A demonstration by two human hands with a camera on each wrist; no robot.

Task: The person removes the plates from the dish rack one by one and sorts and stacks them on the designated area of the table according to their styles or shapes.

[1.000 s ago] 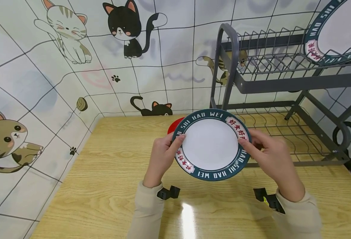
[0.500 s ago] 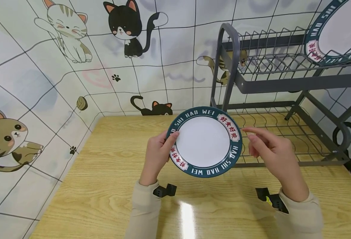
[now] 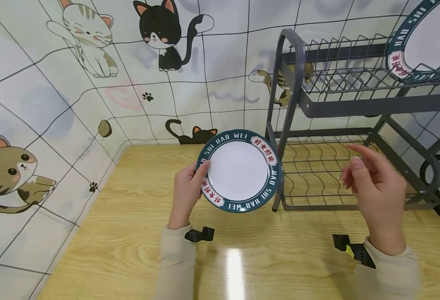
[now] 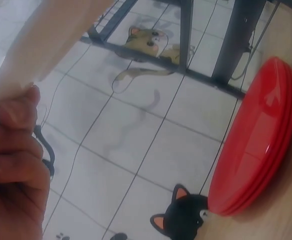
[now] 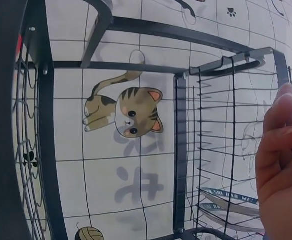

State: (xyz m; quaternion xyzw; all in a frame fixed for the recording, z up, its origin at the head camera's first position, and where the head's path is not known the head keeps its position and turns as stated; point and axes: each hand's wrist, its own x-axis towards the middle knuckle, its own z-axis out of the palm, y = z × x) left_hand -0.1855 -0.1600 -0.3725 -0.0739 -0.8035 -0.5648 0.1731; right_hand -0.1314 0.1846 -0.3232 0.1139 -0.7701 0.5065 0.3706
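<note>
My left hand (image 3: 187,189) holds a round plate (image 3: 238,171) by its left rim, thumb on the upper face and fingers behind. The plate has a white centre and a dark green rim with white letters and red characters. It hangs tilted above the table. In the left wrist view, the left hand (image 4: 13,170) grips the plate's pale underside (image 4: 51,35). My right hand (image 3: 379,191) is apart from the plate, in front of the rack's lower tier, holding nothing. Its index finger extends and the other fingers bend loosely. The right wrist view shows this hand (image 5: 286,165) at the edge.
A grey two-tier wire dish rack (image 3: 354,106) stands at the right. A similar plate (image 3: 429,46) leans in its top tier; the right wrist view shows plates (image 5: 228,205) there. Stacked red plates (image 4: 256,140) rest on the wooden table (image 3: 130,233), largely hidden in the head view.
My right hand has let go of the plate's right rim and moved right. The left hand has carried the plate leftward and slightly up.
</note>
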